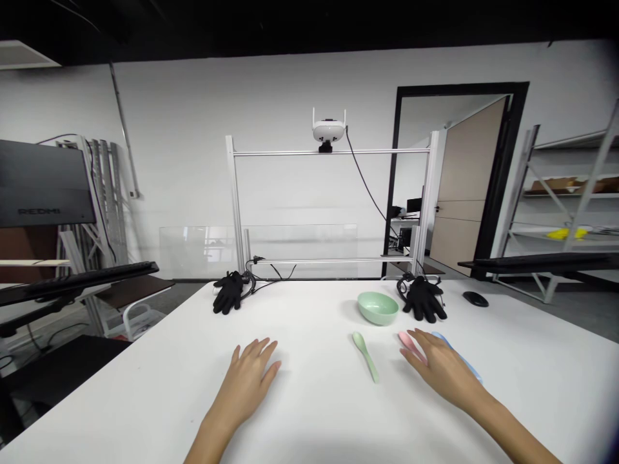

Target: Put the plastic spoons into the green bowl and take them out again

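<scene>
Green plastic spoon (pixel 365 354) lies flat on the white table (pixel 145 393), a little right of the middle and closer to the near edge. Its long axis goes diagonally: the round head points to the far edge and slightly left, and the thin handle comes toward the near edge and slightly right. Right hand (pixel 442 367) is just beside this spoon, open with the palm down. Its fingers (pixel 416 345) lie over a pink spoon (pixel 405 338), whose head shows past the fingertips and points to the far left. Under the hand, a pale blue utensil (pixel 464 358) is mostly hidden and runs diagonally in a similar direction. The right hand is not closed around anything, but I cannot tell if the fingers press on the pink spoon. Left hand (pixel 244 386) is open and wide, with spread fingers, on or just above the table, and it holds nothing. Mint green bowl (pixel 378 307) stands behind the green spoon, near the far edge. One black glove (pixel 228 292) lies at the far edge on the left, and another black glove (pixel 424 298) lies just right of the bowl. Black computer mouse (pixel 475 299) sits further right.
</scene>
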`<action>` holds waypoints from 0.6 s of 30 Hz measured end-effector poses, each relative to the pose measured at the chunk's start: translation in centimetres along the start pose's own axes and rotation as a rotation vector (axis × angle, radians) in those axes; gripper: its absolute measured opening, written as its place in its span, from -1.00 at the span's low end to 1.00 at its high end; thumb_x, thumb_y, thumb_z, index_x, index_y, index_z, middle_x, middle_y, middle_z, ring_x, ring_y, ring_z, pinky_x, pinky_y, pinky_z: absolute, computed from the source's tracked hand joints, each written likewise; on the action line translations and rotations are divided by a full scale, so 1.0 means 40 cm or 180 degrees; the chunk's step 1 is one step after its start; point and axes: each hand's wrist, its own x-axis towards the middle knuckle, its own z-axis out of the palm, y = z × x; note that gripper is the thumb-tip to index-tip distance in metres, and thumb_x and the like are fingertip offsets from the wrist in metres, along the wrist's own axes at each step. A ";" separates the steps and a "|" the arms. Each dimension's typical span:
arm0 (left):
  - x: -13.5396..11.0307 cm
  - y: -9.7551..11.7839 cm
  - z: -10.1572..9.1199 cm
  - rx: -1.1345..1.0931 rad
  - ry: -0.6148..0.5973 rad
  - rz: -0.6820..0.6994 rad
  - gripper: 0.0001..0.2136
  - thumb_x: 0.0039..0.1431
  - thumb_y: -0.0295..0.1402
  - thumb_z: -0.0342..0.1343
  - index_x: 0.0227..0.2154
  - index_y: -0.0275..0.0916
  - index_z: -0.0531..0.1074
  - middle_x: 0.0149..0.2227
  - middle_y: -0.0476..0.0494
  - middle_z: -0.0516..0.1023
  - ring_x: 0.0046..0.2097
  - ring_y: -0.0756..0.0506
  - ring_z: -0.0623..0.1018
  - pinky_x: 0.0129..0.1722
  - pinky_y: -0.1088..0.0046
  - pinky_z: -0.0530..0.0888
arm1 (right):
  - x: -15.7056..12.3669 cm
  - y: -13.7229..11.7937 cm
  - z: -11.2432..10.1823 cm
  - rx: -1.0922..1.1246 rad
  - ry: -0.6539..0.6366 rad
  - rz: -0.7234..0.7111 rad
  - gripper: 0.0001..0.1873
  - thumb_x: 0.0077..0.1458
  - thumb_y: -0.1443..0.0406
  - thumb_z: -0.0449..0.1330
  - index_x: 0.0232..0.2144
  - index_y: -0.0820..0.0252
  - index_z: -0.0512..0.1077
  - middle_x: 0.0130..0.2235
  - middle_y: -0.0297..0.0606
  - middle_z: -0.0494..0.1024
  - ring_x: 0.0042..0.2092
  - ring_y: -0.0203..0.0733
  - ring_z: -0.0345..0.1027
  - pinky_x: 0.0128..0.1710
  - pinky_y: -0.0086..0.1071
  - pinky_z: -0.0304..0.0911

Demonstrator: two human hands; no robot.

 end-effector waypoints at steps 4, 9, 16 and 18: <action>-0.001 0.001 -0.001 0.0001 -0.0009 0.0001 -0.52 0.45 -0.09 -0.17 0.30 -0.10 0.33 0.34 -0.20 0.38 0.39 -0.31 0.28 0.34 -0.16 0.16 | 0.007 0.014 0.003 0.0018 0.0082 0.0127 -0.43 0.28 -0.08 -0.08 0.01 0.11 0.49 0.02 -0.04 0.58 0.09 0.12 0.42 -0.04 -0.14 0.36; -0.003 0.001 -0.003 0.0025 -0.0056 -0.0023 -0.51 0.45 -0.09 -0.17 0.31 -0.11 0.33 0.35 -0.20 0.36 0.39 -0.31 0.27 0.35 -0.15 0.15 | 0.030 0.044 0.008 -0.0092 -0.0020 0.0741 -0.27 0.22 -0.21 -0.12 -0.10 0.23 0.53 -0.26 0.01 0.60 -0.12 0.15 0.50 -0.19 -0.12 0.37; -0.002 0.002 0.000 0.0037 -0.0051 -0.0010 -0.51 0.45 -0.10 -0.17 0.30 -0.12 0.33 0.35 -0.21 0.37 0.39 -0.32 0.28 0.34 -0.15 0.15 | 0.038 0.085 0.060 -0.0229 -0.0461 0.1134 -0.37 0.21 -0.17 -0.09 -0.46 0.14 0.51 -0.29 0.00 0.58 -0.24 0.12 0.53 -0.26 -0.09 0.35; -0.002 0.002 0.001 0.0036 -0.0038 0.0005 -0.51 0.44 -0.10 -0.17 0.30 -0.12 0.33 0.35 -0.21 0.37 0.38 -0.32 0.29 0.34 -0.16 0.15 | 0.038 0.092 0.075 -0.0277 -0.0541 0.1147 -0.45 0.22 -0.07 -0.05 -0.49 0.15 0.50 -0.26 0.02 0.58 -0.22 0.12 0.53 -0.26 -0.09 0.34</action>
